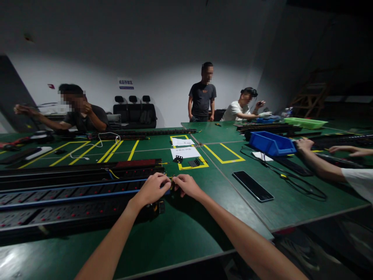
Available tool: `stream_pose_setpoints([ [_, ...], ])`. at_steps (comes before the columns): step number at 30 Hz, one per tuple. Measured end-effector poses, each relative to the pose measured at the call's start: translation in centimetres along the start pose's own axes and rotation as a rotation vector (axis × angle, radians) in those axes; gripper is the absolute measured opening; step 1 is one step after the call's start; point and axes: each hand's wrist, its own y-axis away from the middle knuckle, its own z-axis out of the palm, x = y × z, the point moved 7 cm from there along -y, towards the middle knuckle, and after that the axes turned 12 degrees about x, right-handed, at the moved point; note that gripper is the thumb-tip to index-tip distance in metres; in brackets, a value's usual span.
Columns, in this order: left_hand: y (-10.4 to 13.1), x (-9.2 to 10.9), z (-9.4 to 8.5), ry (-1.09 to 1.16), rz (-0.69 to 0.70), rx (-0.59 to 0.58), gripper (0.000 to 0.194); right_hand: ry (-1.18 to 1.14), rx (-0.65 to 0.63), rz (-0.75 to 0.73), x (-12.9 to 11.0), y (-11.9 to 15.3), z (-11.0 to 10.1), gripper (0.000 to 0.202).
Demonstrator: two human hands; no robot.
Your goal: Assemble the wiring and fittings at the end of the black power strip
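Several long black power strips with red switches lie side by side at the left, some with blue edges. My left hand is closed over the end of a blue-edged power strip. Right beside it, my right hand has its fingers pinched together at the wires coming from that end. Yellow-green shows between the two hands, while the fingertips hide most of the wires. Below my left hand, the end of another strip sticks out over the green table.
A phone lies to the right, near a black cable and a blue bin. Beyond my hands are papers and small black brackets. A co-worker's arms reach in from the right; other people are across the table.
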Motion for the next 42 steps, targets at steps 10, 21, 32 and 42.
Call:
stream_pose_setpoints([
  [10,0.0,-0.1,0.2,0.023,0.016,-0.012,0.030,-0.003,-0.008,0.001,0.2,-0.1,0.0,0.038],
  [21,-0.2,-0.1,0.0,0.055,-0.009,0.053,0.031,-0.031,-0.036,0.050,0.2,0.0,0.0,0.040],
  [32,-0.6,-0.6,-1.3,0.098,-0.071,0.121,0.034,0.045,0.010,0.043,-0.2,0.0,-0.9,0.044],
  [42,-0.3,-5.9,-4.6,0.139,-0.411,0.459,0.031,0.336,0.457,0.077,2.7,-2.7,-8.3,0.040],
])
